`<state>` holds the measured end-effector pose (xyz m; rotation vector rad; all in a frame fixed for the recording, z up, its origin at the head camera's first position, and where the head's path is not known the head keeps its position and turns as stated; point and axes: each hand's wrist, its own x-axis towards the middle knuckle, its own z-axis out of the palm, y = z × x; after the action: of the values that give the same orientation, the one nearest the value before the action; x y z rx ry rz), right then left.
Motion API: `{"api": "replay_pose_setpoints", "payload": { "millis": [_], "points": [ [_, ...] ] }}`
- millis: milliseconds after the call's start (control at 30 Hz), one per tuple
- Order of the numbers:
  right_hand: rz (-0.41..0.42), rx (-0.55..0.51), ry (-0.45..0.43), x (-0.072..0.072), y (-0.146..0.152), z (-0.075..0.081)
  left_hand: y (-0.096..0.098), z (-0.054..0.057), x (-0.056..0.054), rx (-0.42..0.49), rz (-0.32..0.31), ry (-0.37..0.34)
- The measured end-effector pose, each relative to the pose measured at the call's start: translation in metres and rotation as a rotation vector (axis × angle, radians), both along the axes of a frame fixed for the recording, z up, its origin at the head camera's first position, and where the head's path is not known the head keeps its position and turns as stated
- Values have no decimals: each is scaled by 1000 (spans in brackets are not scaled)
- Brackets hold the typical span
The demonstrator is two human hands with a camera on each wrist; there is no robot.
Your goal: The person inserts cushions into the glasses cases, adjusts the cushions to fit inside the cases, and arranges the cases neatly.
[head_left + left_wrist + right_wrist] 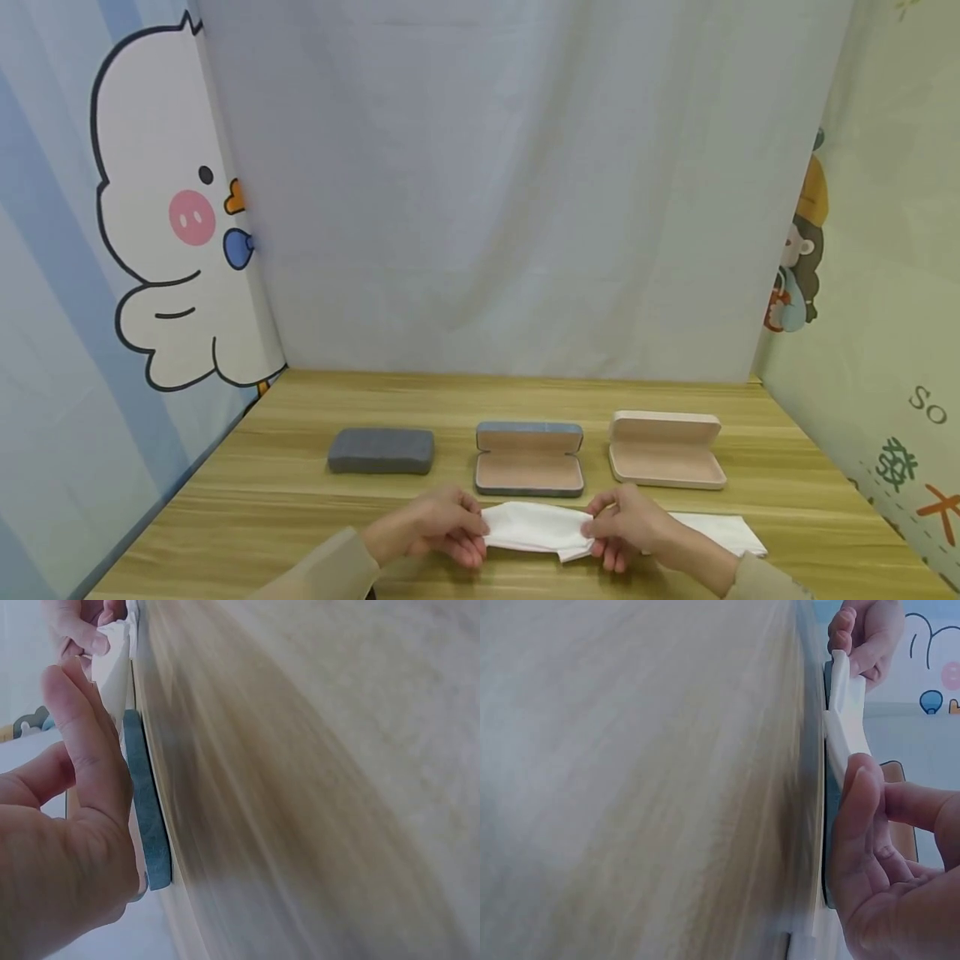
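Observation:
A white folded cloth (534, 527) stretches between both hands just above the front of the table. My left hand (450, 527) pinches its left end between thumb and fingers. At the other end, my right hand (626, 527) pinches the cloth the same way; a loose corner hangs beside it. Behind the cloth, a blue-grey glasses case (529, 479) stands with its lid up, showing a beige lining. The right wrist view shows the cloth (847, 705) running from one hand to the other, low over the table.
A dark grey glasses case (381, 451) lies closed at the left. To the right stands a cream glasses case (666, 458) with its lid raised. A second white folded cloth (720, 532) lies flat, partly behind my right forearm. Curtains (480, 192) enclose the wooden table (247, 500).

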<state>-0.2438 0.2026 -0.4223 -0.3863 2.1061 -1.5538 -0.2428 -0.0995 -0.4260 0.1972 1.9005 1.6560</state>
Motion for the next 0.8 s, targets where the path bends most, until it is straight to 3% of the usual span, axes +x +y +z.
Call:
{"api": "replay_pose_setpoints", "payload": {
  "millis": [467,800],
  "points": [
    [28,-51,-44,-9,4,4,-2,3,-8,31,-17,-23],
    [12,-38,-38,-15,2,7,-2,2,-14,25,13,-6]
  ]
}}
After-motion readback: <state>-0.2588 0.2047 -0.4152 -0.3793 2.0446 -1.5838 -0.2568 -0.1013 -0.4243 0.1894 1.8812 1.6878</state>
